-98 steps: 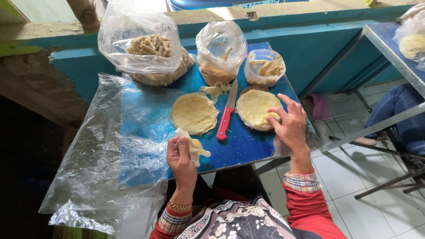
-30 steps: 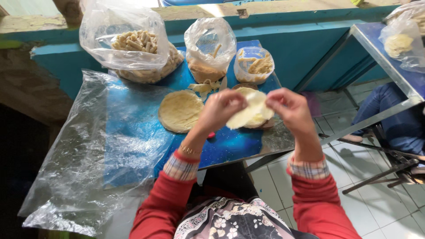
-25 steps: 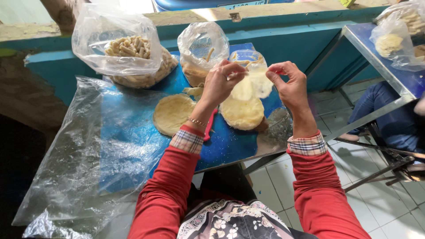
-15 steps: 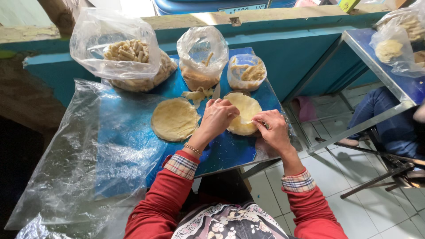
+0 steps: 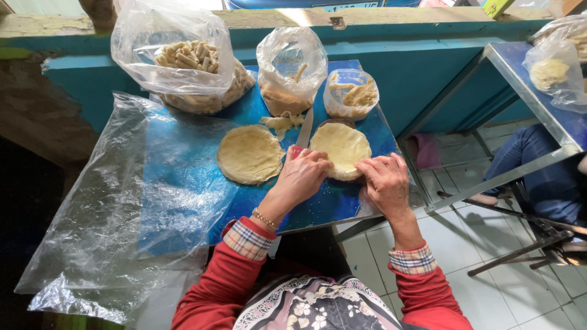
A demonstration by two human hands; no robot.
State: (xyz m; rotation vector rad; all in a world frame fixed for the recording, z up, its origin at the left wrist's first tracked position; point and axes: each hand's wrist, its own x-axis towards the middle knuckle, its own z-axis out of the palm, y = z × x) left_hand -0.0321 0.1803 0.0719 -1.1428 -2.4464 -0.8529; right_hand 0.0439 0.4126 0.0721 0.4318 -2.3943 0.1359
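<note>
We are at a small food-making stall or home workshop: a blue desk under plastic sheet, bags of rolled snacks, flat dough rounds, a tiled floor, painted blue wall.

We see a small blue table in the middle, partly covered by a big clear plastic sheet that hangs off its left side. Behind the table runs a long blue-green ledge with bright light along its top. To the right of the table stands a grey metal table, and under both lies a floor of pale square tiles.
</note>
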